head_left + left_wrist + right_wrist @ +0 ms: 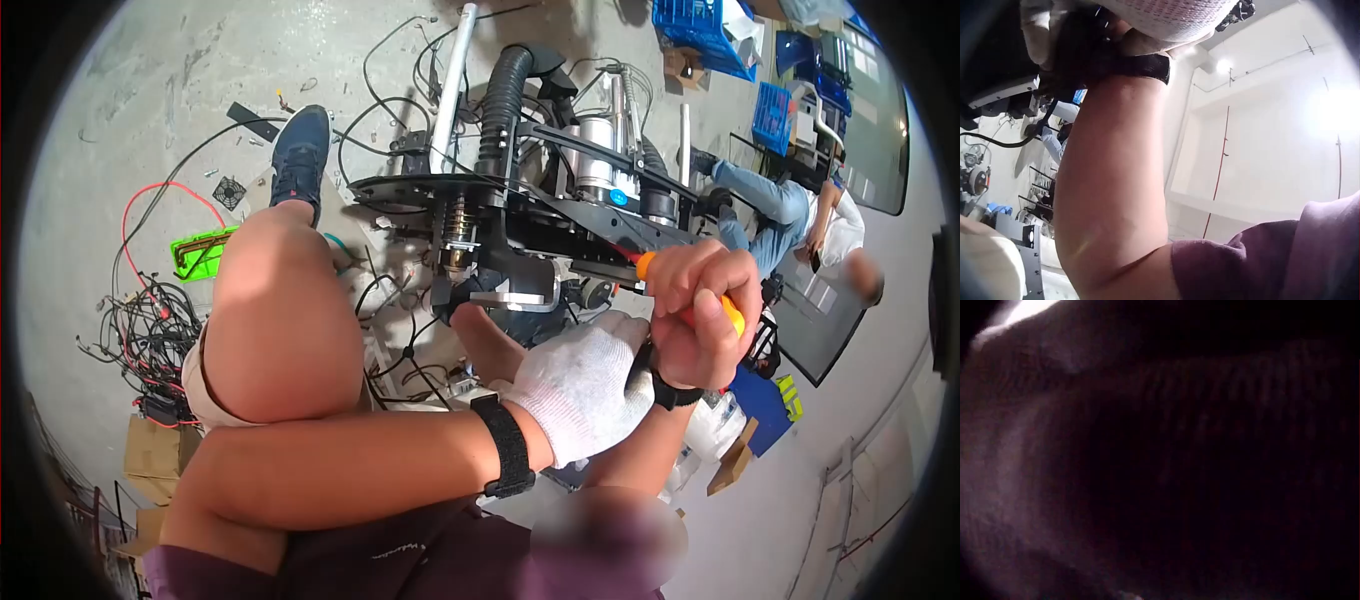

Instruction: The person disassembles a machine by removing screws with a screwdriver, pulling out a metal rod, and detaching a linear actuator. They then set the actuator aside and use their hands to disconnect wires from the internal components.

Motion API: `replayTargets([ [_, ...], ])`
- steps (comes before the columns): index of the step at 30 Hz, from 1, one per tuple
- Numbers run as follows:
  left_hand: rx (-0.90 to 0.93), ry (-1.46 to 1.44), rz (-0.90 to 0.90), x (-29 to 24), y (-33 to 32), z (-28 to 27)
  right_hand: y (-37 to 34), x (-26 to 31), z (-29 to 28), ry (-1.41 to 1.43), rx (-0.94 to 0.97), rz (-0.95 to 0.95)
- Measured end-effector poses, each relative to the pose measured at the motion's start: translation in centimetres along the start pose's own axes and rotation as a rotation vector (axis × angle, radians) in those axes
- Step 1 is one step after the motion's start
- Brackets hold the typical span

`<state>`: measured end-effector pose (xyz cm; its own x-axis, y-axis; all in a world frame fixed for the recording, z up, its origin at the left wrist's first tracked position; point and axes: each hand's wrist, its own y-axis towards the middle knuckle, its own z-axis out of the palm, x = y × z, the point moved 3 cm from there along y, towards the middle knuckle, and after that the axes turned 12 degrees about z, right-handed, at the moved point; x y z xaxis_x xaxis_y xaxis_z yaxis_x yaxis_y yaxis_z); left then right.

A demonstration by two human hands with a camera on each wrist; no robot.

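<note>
In the head view my bare right hand (pixel 705 310) grips a screwdriver by its orange-and-yellow handle (pixel 733 318), beside the black metal frame (pixel 620 220) of a machine. My left hand (pixel 585 385), in a white knit glove, reaches across and holds the right wrist at its black strap (pixel 675 392). From the left wrist view, the glove (pixel 1172 15) lies over that strap, and a gloved finger (pixel 1036 37) shows on the far side of a dark wrist device. Dark knit fabric (pixel 1054 394) covers nearly all of the right wrist view.
The machine carries a ribbed black hose (pixel 503 100), a coil spring (pixel 459 215) and a white pole (pixel 455 85). Tangled cables (pixel 150 330) and a green tray (pixel 203 254) lie on the floor at left. Another person (pixel 790 205) is at right, near blue crates (pixel 772 118).
</note>
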<state>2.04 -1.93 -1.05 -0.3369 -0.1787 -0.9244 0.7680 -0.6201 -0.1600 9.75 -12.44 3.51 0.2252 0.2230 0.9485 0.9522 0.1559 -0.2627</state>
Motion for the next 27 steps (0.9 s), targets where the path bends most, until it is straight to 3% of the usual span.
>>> replayTargets([
  [2, -0.082, 0.050, 0.040, 0.1, -0.1, 0.0, 0.3, -0.7, -0.2, 0.011, -0.025, 0.075],
  [9, -0.047, 0.059, 0.050, 0.6, 0.3, -0.4, 0.1, -0.9, 0.1, 0.011, -0.015, 0.005],
  [12, -0.012, 0.029, 0.054, -0.2, 0.1, -0.6, -1.3, 0.9, 0.4, 0.006, -0.127, -0.134],
  [17, -0.088, 0.096, 0.234, -0.9, -0.4, 0.1, -2.1, 3.0, 1.4, -0.047, -0.050, -0.157],
  [21, -0.091, 0.063, 0.233, -0.5, -0.3, 0.2, -1.4, 2.7, 2.0, -0.088, 0.005, -0.115],
  [27, -0.127, 0.023, 0.091, -0.8, -0.4, -0.6, 0.0, 1.9, 2.4, -0.121, -0.039, -0.059],
])
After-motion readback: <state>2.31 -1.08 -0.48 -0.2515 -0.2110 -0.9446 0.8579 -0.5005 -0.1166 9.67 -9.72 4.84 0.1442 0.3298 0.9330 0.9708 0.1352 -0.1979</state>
